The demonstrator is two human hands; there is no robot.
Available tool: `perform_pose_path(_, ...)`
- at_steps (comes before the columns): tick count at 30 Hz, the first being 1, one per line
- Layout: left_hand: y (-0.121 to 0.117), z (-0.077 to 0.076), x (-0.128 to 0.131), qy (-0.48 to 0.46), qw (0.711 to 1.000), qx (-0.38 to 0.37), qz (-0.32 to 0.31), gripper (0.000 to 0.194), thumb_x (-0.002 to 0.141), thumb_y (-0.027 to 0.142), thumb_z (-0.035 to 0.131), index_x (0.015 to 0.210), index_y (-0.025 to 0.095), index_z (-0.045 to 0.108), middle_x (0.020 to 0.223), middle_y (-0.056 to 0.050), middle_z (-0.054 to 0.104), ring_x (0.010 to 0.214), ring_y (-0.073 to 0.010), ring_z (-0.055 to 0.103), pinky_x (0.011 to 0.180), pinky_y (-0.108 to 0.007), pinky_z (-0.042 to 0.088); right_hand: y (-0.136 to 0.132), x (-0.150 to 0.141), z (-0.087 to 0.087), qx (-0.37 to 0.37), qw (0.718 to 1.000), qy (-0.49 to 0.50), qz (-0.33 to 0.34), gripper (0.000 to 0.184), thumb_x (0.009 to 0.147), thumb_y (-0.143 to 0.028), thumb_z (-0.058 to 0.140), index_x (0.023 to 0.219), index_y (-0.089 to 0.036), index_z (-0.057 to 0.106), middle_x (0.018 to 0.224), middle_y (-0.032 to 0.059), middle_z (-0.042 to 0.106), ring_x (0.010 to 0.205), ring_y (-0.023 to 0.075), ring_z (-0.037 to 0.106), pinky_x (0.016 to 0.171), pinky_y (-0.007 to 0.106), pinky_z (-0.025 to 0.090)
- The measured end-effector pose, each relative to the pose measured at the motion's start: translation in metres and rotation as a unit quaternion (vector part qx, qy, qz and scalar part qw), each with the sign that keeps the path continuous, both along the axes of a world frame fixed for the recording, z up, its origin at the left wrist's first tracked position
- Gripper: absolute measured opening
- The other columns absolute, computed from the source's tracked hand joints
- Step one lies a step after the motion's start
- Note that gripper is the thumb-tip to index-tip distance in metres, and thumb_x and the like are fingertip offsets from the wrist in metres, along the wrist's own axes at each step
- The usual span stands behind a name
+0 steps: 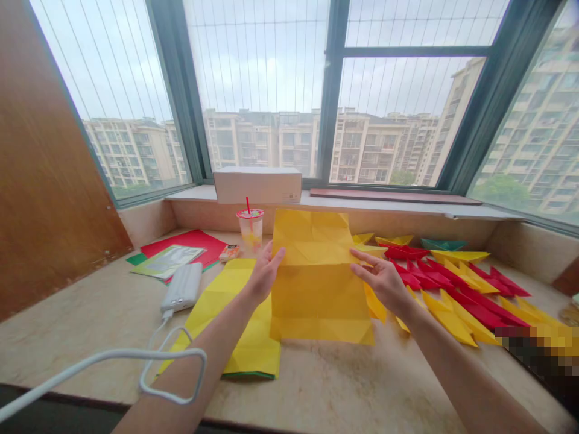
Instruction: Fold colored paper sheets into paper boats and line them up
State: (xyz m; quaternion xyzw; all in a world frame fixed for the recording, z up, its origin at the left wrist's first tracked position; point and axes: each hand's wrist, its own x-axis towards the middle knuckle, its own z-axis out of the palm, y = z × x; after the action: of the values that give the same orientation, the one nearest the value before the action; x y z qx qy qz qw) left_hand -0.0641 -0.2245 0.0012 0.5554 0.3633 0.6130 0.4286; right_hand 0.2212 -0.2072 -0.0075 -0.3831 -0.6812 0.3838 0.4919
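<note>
A creased sheet of yellow paper [319, 289] is held up in front of me, with a fold line running across its middle. My left hand [265, 271] pinches its left edge between thumb and fingers. On the opposite edge, my right hand [382, 277] grips the sheet the same way. Below and left of it lies a stack of yellow paper [253, 343] with crease marks, green showing at its bottom edge. To the right sit several folded paper boats, among them a yellow boat [456, 316] and a red boat [488, 304].
A white power bank [183, 286] with a white cable [113, 355] lies at left. Behind it are red paper [199, 241] and a plastic packet [169, 262]. A cup with a red straw [250, 229] and a small orange packet [229, 252] stand near the sill, below a white box [257, 185].
</note>
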Motion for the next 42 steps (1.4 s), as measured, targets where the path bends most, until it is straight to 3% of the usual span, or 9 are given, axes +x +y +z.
perform_pose_path(4,-0.001,0.002,-0.003,-0.085,0.996,-0.009,0.017,0.053,0.08,0.03,0.07,0.13,0.02,0.058,0.111,-0.01,0.073,0.113,-0.0263,0.065,0.1,-0.04,0.05,-0.006,0.011,-0.005,0.061,0.998,0.001,-0.024,0.057,0.085,-0.048,0.065,0.135,-0.021,0.057,0.116,0.0103,0.07,0.088,0.0201,0.069,0.077,0.033,0.057)
perform_pose_path(8,-0.001,0.012,-0.011,-0.18,0.981,-0.007,0.075,0.045,0.077,0.022,0.07,0.122,0.021,0.061,0.104,-0.006,0.075,0.097,-0.0238,0.071,0.09,-0.039,0.056,-0.012,0.032,0.001,0.114,0.975,-0.155,-0.11,0.035,0.087,-0.049,0.061,0.104,-0.02,0.073,0.1,0.0096,0.074,0.079,0.022,0.067,0.073,0.036,0.055)
perform_pose_path(13,-0.002,0.015,-0.014,-0.215,0.971,-0.016,0.1,0.041,0.077,0.016,0.066,0.117,0.021,0.064,0.1,-0.004,0.075,0.083,-0.021,0.073,0.08,-0.037,0.06,-0.024,0.04,0.003,0.078,0.923,-0.374,-0.033,0.034,0.086,-0.046,0.062,0.109,-0.024,0.074,0.101,0.0076,0.075,0.091,0.0259,0.068,0.081,0.038,0.052)
perform_pose_path(18,-0.001,0.014,-0.01,-0.204,0.974,-0.038,0.097,0.043,0.076,0.016,0.066,0.119,0.022,0.063,0.1,-0.005,0.075,0.081,-0.0216,0.073,0.077,-0.037,0.061,-0.03,0.037,0.001,0.063,0.867,-0.494,-0.025,0.039,0.085,-0.051,0.061,0.113,-0.026,0.072,0.111,0.0096,0.074,0.103,0.031,0.067,0.086,0.041,0.049)
perform_pose_path(21,-0.001,0.015,-0.009,-0.202,0.974,-0.038,0.094,0.043,0.076,0.016,0.065,0.119,0.022,0.064,0.097,-0.005,0.076,0.082,-0.0216,0.073,0.078,-0.035,0.061,-0.033,0.038,0.001,0.055,0.851,-0.523,-0.008,0.044,0.085,-0.054,0.061,0.119,-0.027,0.07,0.112,0.0094,0.074,0.105,0.0308,0.066,0.088,0.041,0.047)
perform_pose_path(25,-0.002,0.016,-0.009,-0.2,0.973,-0.037,0.109,0.044,0.077,0.016,0.064,0.12,0.022,0.063,0.097,-0.005,0.075,0.082,-0.0215,0.073,0.079,-0.035,0.061,-0.036,0.036,0.002,0.067,0.854,-0.516,-0.023,0.045,0.088,-0.052,0.058,0.125,-0.027,0.066,0.117,0.0087,0.072,0.111,0.0295,0.063,0.093,0.04,0.043)
perform_pose_path(30,-0.001,0.015,-0.009,-0.199,0.974,-0.036,0.104,0.047,0.076,0.017,0.065,0.123,0.023,0.061,0.097,-0.004,0.075,0.077,-0.0201,0.073,0.078,-0.035,0.061,-0.039,0.024,0.002,0.044,0.823,-0.564,-0.053,0.024,0.089,-0.028,0.054,0.105,-0.022,0.071,0.104,0.0092,0.075,0.102,0.0262,0.067,0.084,0.034,0.041)
perform_pose_path(33,-0.001,0.015,-0.009,-0.205,0.973,-0.038,0.102,0.045,0.075,0.016,0.066,0.119,0.022,0.063,0.096,-0.004,0.075,0.076,-0.0195,0.073,0.077,-0.034,0.061,-0.038,0.014,0.002,0.012,0.797,-0.598,-0.081,0.023,0.086,-0.017,0.052,0.098,-0.021,0.071,0.096,0.0099,0.076,0.094,0.025,0.069,0.078,0.032,0.041)
perform_pose_path(42,-0.003,0.016,-0.009,-0.214,0.97,-0.052,0.102,0.039,0.073,0.018,0.067,0.112,0.021,0.065,0.091,-0.003,0.075,0.078,-0.0219,0.073,0.071,-0.034,0.062,-0.007,-0.019,0.014,-0.002,0.777,-0.609,-0.161,0.026,0.091,-0.018,0.046,0.104,-0.019,0.069,0.106,0.0145,0.074,0.105,0.0281,0.067,0.084,0.036,0.042)
